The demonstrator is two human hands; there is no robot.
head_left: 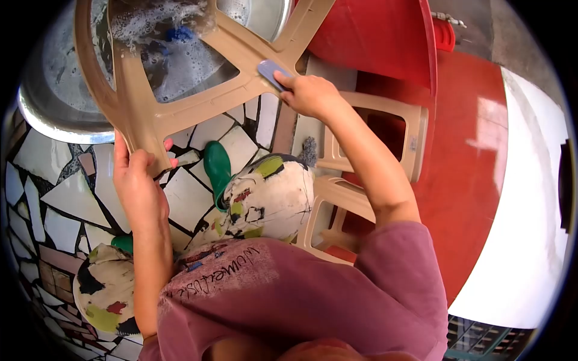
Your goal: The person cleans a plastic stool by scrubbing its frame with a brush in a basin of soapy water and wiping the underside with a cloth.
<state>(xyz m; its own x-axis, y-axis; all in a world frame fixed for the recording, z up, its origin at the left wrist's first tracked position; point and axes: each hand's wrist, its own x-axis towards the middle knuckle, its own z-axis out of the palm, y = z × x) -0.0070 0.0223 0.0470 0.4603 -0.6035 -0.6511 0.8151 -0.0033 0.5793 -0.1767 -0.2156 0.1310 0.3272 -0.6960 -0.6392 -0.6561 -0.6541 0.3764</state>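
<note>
A beige plastic stool [198,111] is tilted over a large metal basin [66,132] of soapy water. My left hand [141,174] is closed around the lower end of one stool leg. In my right hand [310,96] is a grey-purple scrub brush [274,73], gripped at its near end and laid against the stool's frame. Its underside is hidden. Something blue [179,33] lies among the suds in the basin, seen through the stool's opening.
More beige stools [412,141] lie to the right, beneath my right arm. A red basin [379,39] stands at the upper right, near a metal tap [448,19]. Green boots [217,165] rest on the broken-tile floor [78,201]. A dark crate [487,337] sits at the lower right.
</note>
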